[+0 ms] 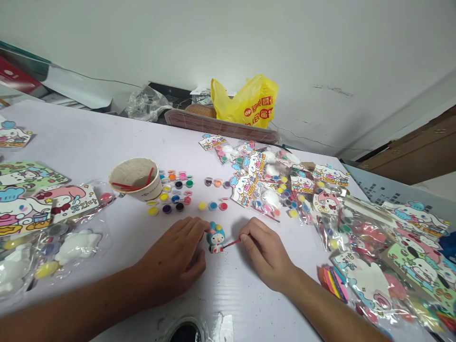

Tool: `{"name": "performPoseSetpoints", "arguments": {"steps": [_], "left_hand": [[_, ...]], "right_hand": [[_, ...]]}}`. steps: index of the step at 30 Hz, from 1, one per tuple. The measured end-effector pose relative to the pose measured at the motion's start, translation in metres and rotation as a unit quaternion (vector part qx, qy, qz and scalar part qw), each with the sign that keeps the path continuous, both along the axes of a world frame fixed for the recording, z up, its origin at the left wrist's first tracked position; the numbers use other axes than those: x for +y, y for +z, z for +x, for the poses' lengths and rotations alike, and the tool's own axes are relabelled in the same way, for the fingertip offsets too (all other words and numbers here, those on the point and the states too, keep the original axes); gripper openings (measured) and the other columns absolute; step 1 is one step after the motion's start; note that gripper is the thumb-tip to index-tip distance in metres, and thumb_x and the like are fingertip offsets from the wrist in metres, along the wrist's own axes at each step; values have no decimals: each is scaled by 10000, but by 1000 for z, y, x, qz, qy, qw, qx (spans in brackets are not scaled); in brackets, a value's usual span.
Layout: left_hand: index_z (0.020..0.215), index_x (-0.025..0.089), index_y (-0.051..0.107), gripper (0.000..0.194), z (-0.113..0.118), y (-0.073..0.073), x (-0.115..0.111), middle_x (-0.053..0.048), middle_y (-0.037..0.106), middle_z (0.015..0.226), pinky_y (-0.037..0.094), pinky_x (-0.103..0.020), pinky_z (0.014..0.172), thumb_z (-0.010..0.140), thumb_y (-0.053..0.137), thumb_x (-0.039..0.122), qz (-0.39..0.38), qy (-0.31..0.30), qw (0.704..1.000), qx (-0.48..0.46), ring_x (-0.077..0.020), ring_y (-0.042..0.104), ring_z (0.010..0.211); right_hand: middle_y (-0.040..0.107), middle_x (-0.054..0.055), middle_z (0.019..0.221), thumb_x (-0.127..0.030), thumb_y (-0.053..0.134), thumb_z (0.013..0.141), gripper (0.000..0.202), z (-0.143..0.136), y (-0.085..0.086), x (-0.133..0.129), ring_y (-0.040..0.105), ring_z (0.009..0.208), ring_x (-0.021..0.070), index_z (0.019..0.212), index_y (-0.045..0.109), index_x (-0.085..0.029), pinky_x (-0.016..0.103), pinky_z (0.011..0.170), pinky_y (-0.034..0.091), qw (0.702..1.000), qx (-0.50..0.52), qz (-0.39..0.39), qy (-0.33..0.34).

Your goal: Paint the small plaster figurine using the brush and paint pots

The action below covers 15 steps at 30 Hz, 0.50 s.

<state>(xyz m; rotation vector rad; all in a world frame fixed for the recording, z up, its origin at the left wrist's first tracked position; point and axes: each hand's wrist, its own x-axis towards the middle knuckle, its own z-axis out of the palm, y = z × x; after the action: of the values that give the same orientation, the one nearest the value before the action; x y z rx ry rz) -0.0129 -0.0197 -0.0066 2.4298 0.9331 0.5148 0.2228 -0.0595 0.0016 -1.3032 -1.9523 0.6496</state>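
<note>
A small painted figurine (216, 239) with a blue hood, a white face and red spots low on its body stands upright on the white table. My left hand (174, 256) is curled at its left side, index fingertip against the hood and thumb bent below; part of that contact is hidden. Pinched between the fingers of my right hand (265, 251) is a thin red paintbrush (234, 242), its dark tip at the figurine's lower right. Beyond both hands lie small paint pots (213, 205) in several colours, some with lids flipped open.
A paper cup (137, 178) holding red brushes and murky water stands at left. Bagged figurine kits (270, 197) cover the right side, with more kits (74, 244) at far left. A yellow plastic bag (249, 102) sits behind the table. A dark round opening (185, 332) shows at the near edge.
</note>
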Motion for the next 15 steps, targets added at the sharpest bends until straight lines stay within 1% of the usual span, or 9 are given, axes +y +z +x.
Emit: {"name": "performPoseSetpoints", "arguments": {"steps": [5, 9, 15], "left_hand": [[1142, 198, 458, 340, 1, 0, 0, -56, 581, 1006, 462, -373, 850, 815, 441, 109, 6, 3, 1000, -2, -234, 539, 932], [1131, 199, 468, 335, 1, 1, 1, -52, 582, 985, 466, -370, 833, 809, 438, 112, -3, 3, 1000, 3, -230, 538, 908], [1132, 194, 463, 323, 0, 0, 1, -60, 577, 983, 464, -380, 834, 818, 438, 125, 7, 2, 1000, -2, -235, 535, 907]], "right_hand": [[521, 18, 747, -171, 403, 988, 217, 0, 1, 0, 510, 665, 167, 801, 505, -212, 295, 588, 406, 1000, 4, -2, 4], [531, 22, 756, -193, 404, 998, 212, -1, 1, 1, 517, 670, 169, 825, 526, -212, 299, 595, 421, 1000, 0, -2, -3], [534, 23, 758, -193, 412, 995, 205, -1, 0, 1, 517, 674, 168, 825, 525, -212, 299, 604, 425, 1000, -3, -5, 12]]}}
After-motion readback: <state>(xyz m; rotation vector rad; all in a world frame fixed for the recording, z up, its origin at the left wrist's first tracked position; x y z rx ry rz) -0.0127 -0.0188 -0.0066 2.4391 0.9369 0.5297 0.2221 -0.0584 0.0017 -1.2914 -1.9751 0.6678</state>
